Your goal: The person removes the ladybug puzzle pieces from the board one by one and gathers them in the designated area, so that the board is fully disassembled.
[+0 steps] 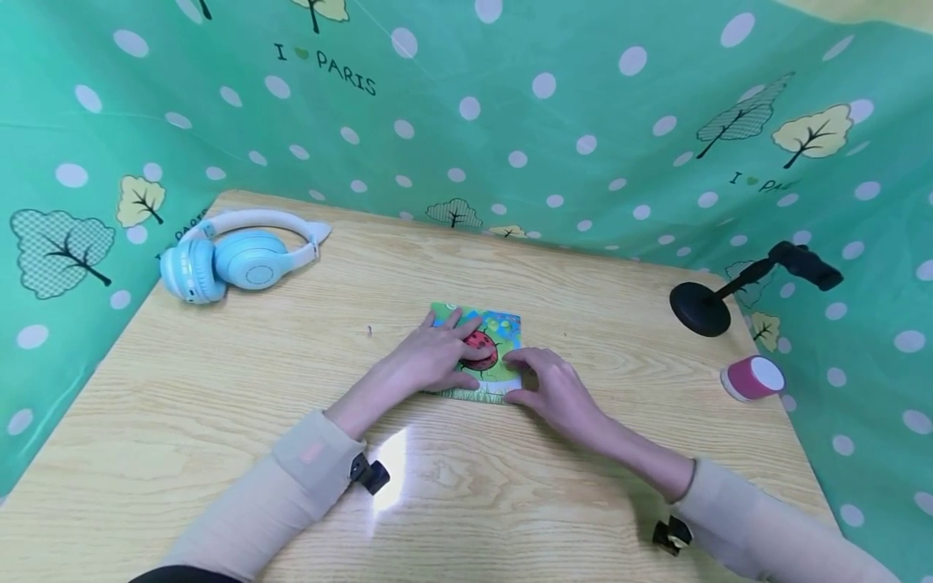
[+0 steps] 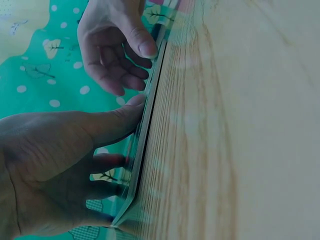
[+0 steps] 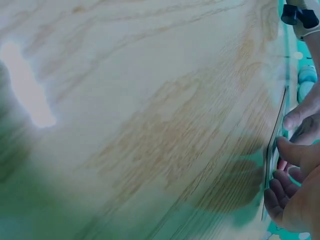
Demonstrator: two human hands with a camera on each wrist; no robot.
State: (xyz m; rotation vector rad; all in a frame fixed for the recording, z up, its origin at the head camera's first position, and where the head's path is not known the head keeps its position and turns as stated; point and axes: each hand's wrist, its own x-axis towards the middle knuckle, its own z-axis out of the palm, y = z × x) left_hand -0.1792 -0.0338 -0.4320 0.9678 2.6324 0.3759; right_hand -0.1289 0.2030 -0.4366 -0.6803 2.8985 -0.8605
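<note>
Left hand (image 1: 430,360) lies flat, fingers straight, pressing the ladybird picture board (image 1: 490,328) onto the table (image 1: 219,421) mid-surface. Right hand (image 1: 550,389) pinches its near right corner. Board looks thin, stiff, light (likely slippery); best lifted by an edge. Headphones (image 1: 233,255) lie far left.

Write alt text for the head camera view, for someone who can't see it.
Two hands work a ladybird picture card on a wooden table: the left hand lies flat on it, the right hand curls at its near right corner. Blue headphones lie far left.
</note>
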